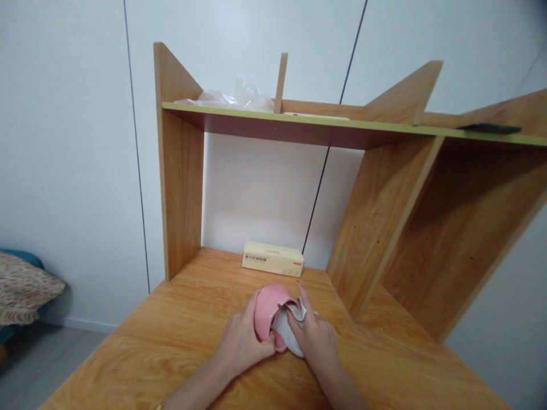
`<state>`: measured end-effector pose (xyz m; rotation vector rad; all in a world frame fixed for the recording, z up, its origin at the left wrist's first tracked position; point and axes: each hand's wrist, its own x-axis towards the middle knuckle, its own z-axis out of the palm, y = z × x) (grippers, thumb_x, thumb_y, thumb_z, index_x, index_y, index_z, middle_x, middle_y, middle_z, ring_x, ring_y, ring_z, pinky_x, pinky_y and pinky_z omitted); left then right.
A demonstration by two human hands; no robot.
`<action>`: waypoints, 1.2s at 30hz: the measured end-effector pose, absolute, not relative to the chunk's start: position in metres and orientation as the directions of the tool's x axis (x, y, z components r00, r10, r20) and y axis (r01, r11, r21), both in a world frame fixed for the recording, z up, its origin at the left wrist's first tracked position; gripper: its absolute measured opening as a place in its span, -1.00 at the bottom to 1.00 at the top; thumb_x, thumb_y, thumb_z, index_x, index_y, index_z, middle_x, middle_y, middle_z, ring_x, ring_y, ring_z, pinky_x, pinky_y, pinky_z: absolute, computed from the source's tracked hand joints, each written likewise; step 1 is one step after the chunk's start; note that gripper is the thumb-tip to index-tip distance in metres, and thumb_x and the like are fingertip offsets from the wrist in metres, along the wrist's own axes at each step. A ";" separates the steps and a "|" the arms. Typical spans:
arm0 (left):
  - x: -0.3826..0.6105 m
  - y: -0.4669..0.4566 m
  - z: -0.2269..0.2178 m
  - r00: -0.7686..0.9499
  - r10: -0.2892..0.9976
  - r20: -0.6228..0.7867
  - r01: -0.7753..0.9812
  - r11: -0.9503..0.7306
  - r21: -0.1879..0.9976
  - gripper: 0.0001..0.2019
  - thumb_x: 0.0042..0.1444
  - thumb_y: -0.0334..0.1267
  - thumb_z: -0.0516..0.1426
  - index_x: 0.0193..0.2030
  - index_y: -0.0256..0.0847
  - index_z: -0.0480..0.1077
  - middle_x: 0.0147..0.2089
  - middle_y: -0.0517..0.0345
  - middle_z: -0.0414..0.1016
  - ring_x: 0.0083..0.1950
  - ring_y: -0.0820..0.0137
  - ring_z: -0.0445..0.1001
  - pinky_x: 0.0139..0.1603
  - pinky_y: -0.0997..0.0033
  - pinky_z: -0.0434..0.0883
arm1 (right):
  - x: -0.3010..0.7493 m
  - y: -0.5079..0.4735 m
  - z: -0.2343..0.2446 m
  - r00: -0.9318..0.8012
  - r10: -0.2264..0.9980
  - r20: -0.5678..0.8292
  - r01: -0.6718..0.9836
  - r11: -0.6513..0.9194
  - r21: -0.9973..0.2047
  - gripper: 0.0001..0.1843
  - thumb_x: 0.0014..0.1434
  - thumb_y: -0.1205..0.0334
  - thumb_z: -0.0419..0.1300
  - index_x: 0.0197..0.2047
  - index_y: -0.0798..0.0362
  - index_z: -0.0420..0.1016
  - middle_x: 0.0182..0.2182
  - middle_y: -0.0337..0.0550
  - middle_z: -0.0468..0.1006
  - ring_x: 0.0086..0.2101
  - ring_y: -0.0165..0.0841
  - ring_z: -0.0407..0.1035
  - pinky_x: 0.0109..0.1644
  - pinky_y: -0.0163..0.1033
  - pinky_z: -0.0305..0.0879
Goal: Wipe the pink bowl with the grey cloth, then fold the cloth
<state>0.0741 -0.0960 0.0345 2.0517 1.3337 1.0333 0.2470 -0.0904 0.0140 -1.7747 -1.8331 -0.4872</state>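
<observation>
Low over the desk, a glossy pink bowl-like container (267, 306) is tipped with its opening toward the right. My left hand (241, 337) is wrapped round its left side, the thumb at the lower rim. A light grey cloth (285, 331) is bunched at the opening and hangs partly below it. My right hand (317, 337) pinches this cloth between thumb and fingers at the container's mouth, the index finger stretched out upward. The inside of the container is mostly hidden by the cloth and fingers.
A cream-coloured box (272, 261) stands at the back of the wooden desk (171, 336). Above it runs a shelf (316, 122) carrying a clear plastic bag (239, 98) and a dark flat object (491, 128). Upright wooden panels (380, 222) flank the right side.
</observation>
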 end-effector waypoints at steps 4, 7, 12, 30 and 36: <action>0.074 -0.094 0.034 0.223 0.914 0.339 0.512 -0.406 0.757 -0.35 -0.12 -0.24 0.11 0.18 -0.14 0.04 -0.05 0.08 0.44 -0.10 0.19 0.42 -0.08 0.27 0.34 | 0.246 -0.093 0.021 -0.028 0.781 0.623 0.999 0.049 -0.016 -0.40 0.14 0.16 0.02 0.22 0.15 0.03 -0.58 -0.13 0.51 -0.56 -0.32 0.39 -0.49 -0.34 0.16; 0.073 -0.094 0.034 0.248 0.909 0.334 0.526 -0.416 0.742 -0.34 -0.13 -0.21 0.11 0.18 -0.17 0.05 -0.05 0.04 0.44 -0.12 0.17 0.43 -0.10 0.25 0.35 | 0.248 -0.093 0.022 -0.032 0.784 0.619 0.999 0.046 -0.007 -0.40 0.15 0.14 0.01 0.23 0.14 0.01 -0.58 -0.14 0.50 -0.56 -0.30 0.39 -0.49 -0.33 0.16; 0.069 -0.099 0.036 0.353 0.869 0.346 0.545 -0.492 0.679 -0.26 -0.18 -0.23 0.12 0.21 -0.21 0.02 -0.04 -0.01 0.43 -0.12 0.11 0.43 -0.08 0.20 0.34 | 0.253 -0.092 0.019 0.001 0.803 0.596 0.989 0.087 -0.118 -0.33 0.08 0.13 0.06 0.22 0.15 0.01 -0.56 -0.14 0.51 -0.53 -0.23 0.41 -0.47 -0.28 0.19; 0.073 -0.095 0.025 0.334 0.826 0.454 0.228 -0.539 0.811 -0.24 -0.04 -0.21 0.16 0.23 -0.27 -0.18 0.18 -0.12 0.15 0.14 0.19 0.20 0.13 0.23 0.16 | 0.236 -0.081 0.002 0.255 0.833 0.492 0.643 0.233 -0.729 -0.39 0.14 0.13 -0.12 0.23 0.20 -0.04 -0.16 0.03 0.49 -0.14 -0.25 0.38 -0.18 -0.26 0.30; 0.070 -0.096 0.031 0.295 0.878 0.378 0.452 -0.477 0.754 -0.31 -0.10 -0.22 0.14 0.19 -0.18 -0.01 -0.02 0.01 0.39 -0.09 0.18 0.40 -0.05 0.25 0.32 | 0.246 -0.088 0.018 0.198 0.870 0.451 0.901 0.019 -0.432 -0.34 0.09 0.12 0.01 0.24 0.12 -0.03 -0.49 -0.07 0.55 -0.47 -0.19 0.46 -0.45 -0.25 0.25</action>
